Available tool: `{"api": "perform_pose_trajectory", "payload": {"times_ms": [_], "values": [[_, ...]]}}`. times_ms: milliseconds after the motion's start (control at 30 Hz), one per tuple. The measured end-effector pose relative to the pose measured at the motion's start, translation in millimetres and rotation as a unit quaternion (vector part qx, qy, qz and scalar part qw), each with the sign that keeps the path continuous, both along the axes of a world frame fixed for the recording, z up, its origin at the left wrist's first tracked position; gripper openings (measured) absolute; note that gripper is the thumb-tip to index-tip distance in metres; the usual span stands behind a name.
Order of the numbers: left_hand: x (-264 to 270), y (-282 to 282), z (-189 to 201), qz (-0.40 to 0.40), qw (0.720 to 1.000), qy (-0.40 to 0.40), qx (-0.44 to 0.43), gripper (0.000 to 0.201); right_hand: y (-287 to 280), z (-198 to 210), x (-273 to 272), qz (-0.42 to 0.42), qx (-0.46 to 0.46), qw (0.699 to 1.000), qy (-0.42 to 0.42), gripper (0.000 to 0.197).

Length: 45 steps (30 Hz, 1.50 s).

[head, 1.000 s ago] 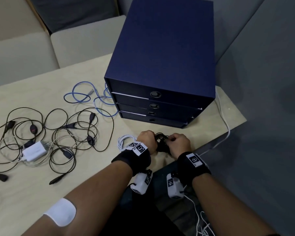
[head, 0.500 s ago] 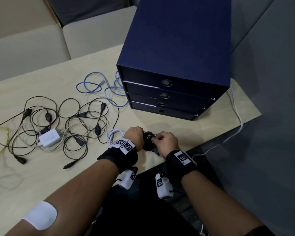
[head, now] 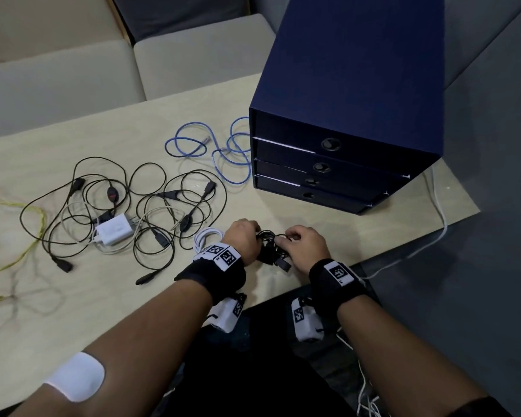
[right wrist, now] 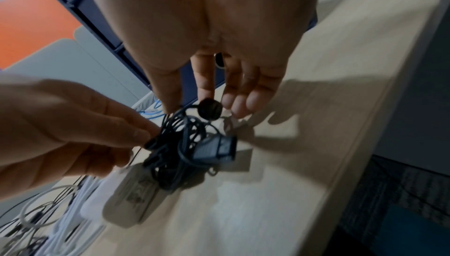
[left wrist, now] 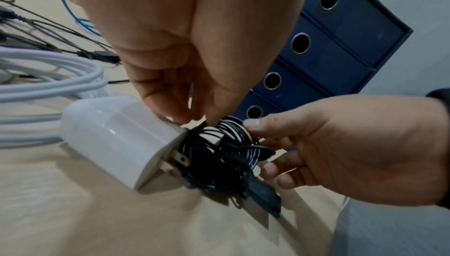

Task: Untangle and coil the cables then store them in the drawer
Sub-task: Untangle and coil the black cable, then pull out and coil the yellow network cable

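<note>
Comparing this moment with the second before it, I record almost no travel. My left hand (head: 242, 239) and right hand (head: 306, 246) remain at the near edge of the pale wooden tabletop (head: 133, 311). Both are clamped on the thin black cable coil (head: 268, 251) held between them.

In the left wrist view my left fingertips pinch the top loops. My right thumb bears on the same loops from the other side, with the fingers curled beneath.

The only change I can note is in the bundle. It looked looser a second ago and now reads as a compact ring. Its flat black USB plug (left wrist: 264, 192) hangs free below my right hand.

A white rounded wall adapter (left wrist: 116, 148) lies just beside the coil, under my left fingers. A thick white coiled cable (left wrist: 73, 61) lies left of that hand.

- **This cable:** winding appears nearly finished, and only the loose plug end still needs securing.
- **Storage:** the dark blue four-drawer cabinet (head: 343, 85) beyond my right hand has every drawer closed. One hand must let go to open it.
- **Remaining work:** the tangle of black and white cables (head: 183, 225), well to the left of my left hand, is untouched. Most of the task remains.
</note>
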<state>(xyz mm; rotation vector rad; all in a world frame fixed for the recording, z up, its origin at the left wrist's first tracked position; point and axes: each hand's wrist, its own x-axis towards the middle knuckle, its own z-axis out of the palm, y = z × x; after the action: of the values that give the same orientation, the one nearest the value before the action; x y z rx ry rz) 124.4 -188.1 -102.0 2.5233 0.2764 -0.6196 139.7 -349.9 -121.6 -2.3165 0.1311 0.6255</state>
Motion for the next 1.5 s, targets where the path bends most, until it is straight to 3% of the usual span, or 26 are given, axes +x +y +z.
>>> {"api": "perform_pose_trajectory", "payload": {"times_ms": [267, 433, 633, 933, 1133, 1267, 1400, 1500], "values": [[-21.9, 34.0, 35.7, 0.089, 0.99, -0.069, -0.081, 0.027, -11.0, 31.5, 12.7, -0.022, 0.047, 0.998, -0.033, 0.029], [-47.0, 81.0, 74.8, 0.181, 0.964, -0.152, -0.125, 0.02, 22.4, 60.0, 28.3, 0.026, 0.081, 0.994, -0.065, 0.022], [-100.2, 155.8, 96.1, 0.252, 0.938, -0.195, -0.136, 0.015, 75.7, 76.5, 17.3, 0.061, 0.092, 0.99, -0.089, 0.015], [-202.9, 291.9, 87.3, 0.346, 0.919, -0.173, -0.08, 0.012, 240.3, 72.2, -62.0, 0.22, 0.087, 0.97, -0.055, 0.012], [-243.9, 355.1, 66.7, 0.365, 0.922, -0.13, 0.024, 0.033, 320.2, 66.4, -106.7, 0.303, 0.053, 0.951, -0.043, 0.006], [-264.6, 374.1, 53.5, 0.342, 0.931, -0.035, 0.126, 0.06, 352.9, 63.2, -128.5, 0.329, 0.061, 0.942, -0.019, 0.01], [-280.1, 381.8, 36.8, 0.321, 0.943, 0.059, 0.068, 0.079, 375.0, 64.3, -144.7, 0.353, 0.055, 0.934, -0.018, 0.007], [-290.4, 388.2, 29.3, 0.375, 0.927, 0.023, 0.006, 0.07, 391.3, 67.4, -154.8, 0.375, 0.05, 0.925, -0.018, 0.01]]}}
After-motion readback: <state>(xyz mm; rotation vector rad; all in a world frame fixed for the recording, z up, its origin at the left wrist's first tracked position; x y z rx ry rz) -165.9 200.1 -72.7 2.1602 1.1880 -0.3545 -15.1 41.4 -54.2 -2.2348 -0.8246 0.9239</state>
